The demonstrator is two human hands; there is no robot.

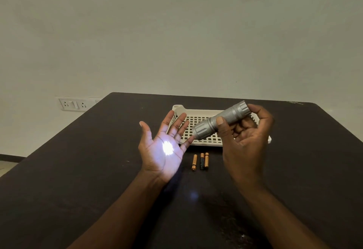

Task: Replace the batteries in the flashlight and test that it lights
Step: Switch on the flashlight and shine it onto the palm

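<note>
My right hand (243, 136) grips the lit flashlight (222, 120), rigid, probably light metal, by its knurled mid-barrel, beam landing on my open, empty left hand (165, 146).

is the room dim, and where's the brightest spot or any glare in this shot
Head view: the room is dim, the wall grey and evenly lit; the brightest spot is the blown-out beam patch on the left hand, cast by the flashlight in the right hand; a faint bluish glint shows on the dark table.
</note>
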